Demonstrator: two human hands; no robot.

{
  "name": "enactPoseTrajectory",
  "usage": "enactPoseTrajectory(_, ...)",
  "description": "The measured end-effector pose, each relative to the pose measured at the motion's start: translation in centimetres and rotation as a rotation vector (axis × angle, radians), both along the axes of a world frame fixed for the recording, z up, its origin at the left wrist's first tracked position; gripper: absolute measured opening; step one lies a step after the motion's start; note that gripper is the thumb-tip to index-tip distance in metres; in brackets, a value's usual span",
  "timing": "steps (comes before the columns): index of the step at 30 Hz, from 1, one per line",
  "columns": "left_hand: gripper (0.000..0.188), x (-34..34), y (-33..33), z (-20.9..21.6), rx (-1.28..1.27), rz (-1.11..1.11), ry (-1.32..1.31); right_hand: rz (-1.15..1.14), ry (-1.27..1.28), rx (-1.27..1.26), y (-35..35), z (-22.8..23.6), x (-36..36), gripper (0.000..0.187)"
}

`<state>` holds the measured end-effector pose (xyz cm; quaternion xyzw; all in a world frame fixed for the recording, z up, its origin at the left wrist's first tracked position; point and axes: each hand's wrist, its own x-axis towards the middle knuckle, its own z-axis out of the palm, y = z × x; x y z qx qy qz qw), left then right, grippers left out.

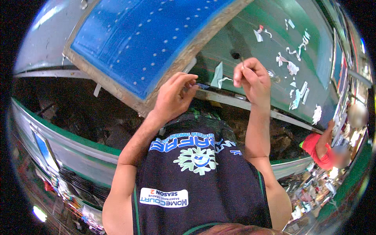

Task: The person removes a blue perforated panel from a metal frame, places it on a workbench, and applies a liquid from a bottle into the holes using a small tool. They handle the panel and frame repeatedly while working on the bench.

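My left hand (177,95) is raised just off the near right edge of a wood-framed blue screen (133,43), its fingers curved and a gap showing between them and the thumb. Nothing shows in it. My right hand (255,80) is over the green table (219,43), thumb and fingertips pinched together. A thin dark sliver seems to stick up from that pinch, too small to name. Rows of small pale dots run across the blue screen. Between my hands a pale strip of tape or paper (218,75) lies on the table.
Crumpled pale scraps (290,66) are scattered over the table's right side. A pale rail (231,100) runs along its near edge, with a dark gap below. A person in a red shirt (319,150) is at the right, near piled clutter (313,188).
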<state>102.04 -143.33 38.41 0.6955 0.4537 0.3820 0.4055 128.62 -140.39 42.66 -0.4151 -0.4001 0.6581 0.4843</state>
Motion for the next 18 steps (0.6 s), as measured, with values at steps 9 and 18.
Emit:
enactPoseTrajectory(9, 0.075, 13.9, 1.9, -0.3, 0.066, -0.168, 0.050, -0.289, -0.165, 0.032, -6.6, 5.4, 10.7, 0.010)
enactPoseTrajectory(18, 0.096, 19.2, 5.0, -4.5, 0.193, -0.207, 0.025, -0.174, -0.783, -0.007, -8.4, 5.5, 11.8, 0.017)
